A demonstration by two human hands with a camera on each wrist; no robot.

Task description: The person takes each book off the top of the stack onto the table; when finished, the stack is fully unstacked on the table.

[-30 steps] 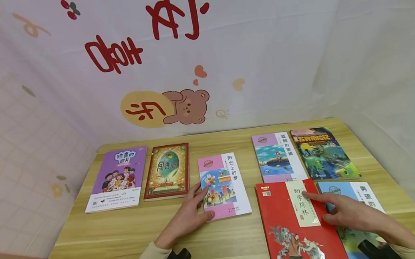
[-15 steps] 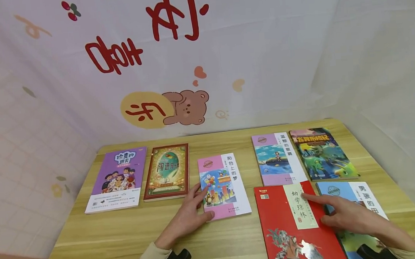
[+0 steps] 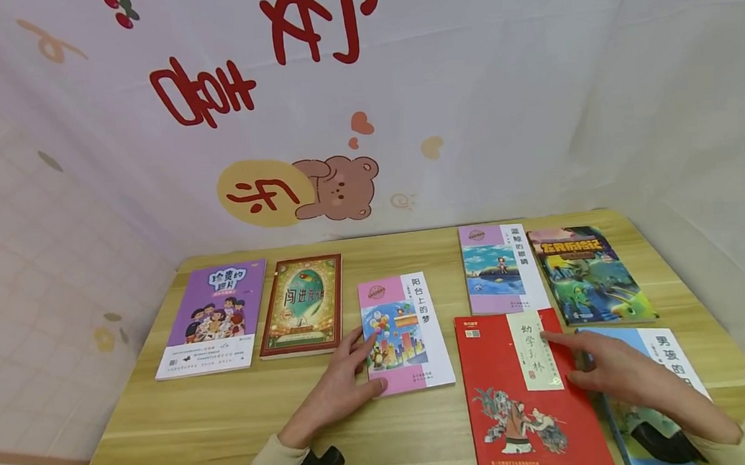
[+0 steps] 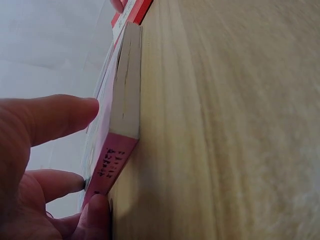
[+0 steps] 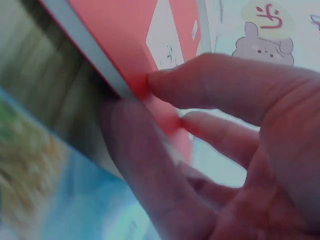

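Observation:
My left hand lies on the lower left corner of a pink and white book. Its straight fingers rest on the cover and the thumb lies against the near edge. In the left wrist view the left hand sits at the pink book by its spine. My right hand pinches the right edge of a large red book, index finger along the cover. The right wrist view shows the right hand with fingers above and below that red book, over a blue book.
On the wooden table lie a purple book, a red-bordered green book, a whale-cover book, a green monster book and a blue book partly under my right hand. A printed cloth hangs behind.
The red book has slid away from me and a little left with my right hand on its edge. My left hand stays on the pink book.

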